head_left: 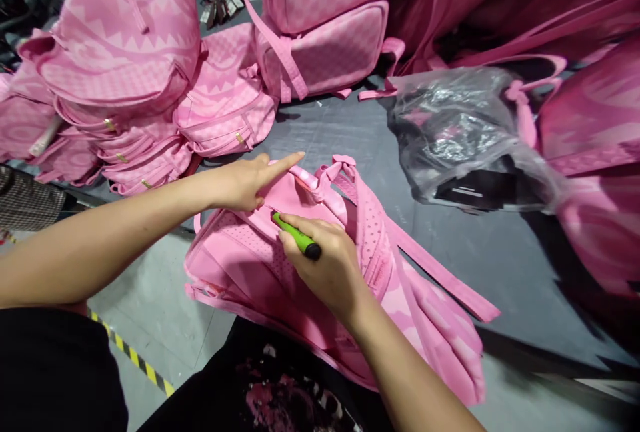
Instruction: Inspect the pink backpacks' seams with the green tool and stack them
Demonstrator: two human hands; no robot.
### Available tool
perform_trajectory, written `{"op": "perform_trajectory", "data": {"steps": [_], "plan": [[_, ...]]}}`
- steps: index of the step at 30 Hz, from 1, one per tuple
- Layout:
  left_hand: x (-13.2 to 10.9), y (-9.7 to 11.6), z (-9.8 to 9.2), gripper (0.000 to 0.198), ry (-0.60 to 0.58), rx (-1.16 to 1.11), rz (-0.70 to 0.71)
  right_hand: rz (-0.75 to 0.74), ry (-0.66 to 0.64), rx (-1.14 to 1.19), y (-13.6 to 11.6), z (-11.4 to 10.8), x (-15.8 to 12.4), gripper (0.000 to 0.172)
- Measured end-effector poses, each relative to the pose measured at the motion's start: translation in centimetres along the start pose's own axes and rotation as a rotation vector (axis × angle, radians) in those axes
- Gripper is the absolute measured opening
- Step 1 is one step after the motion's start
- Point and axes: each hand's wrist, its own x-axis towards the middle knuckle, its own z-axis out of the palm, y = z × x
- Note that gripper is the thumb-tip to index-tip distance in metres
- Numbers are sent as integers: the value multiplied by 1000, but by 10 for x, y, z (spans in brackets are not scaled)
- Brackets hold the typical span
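A pink backpack (pixel 320 325) lies across my lap and the front edge of the table, its dotted mesh panel and straps facing up. My left hand (pixel 243 182) rests on its upper part, index finger stretched out along the fabric and thumb apart, touching the bag without a visible grip. In my right hand (pixel 327 255) is a green marker (pixel 299 237) with black ends, held in closed fingers. Its dark tip points at the pink fabric just below my left hand; whether it touches cannot be made out. A pink strap loop (pixel 325 179) stands up beside my left fingertip.
Pink backpacks (pixel 125 39) are piled at the back left, with another checked pink bag (pixel 325 52) behind the work. A clear plastic bag (pixel 465 132) lies on the grey table (pixel 360 129) to the right. More pink bags (pixel 600 119) line the right edge.
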Motion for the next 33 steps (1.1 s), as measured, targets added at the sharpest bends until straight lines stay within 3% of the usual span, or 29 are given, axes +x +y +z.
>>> {"op": "perform_trajectory", "data": {"steps": [10,15,25,33], "plan": [[4,4,-1,97,-67,-24,-44,70,1,3,-1,12,2,26],[5,4,0,98,-52,-10,-28,77,37,-46,-9,16,4,28],[5,6,1,95,-48,24,-44,163,-89,52,-13,10,9,29],[7,3,5,93,-18,24,-33,168,-39,91,-8,12,8,28]]}}
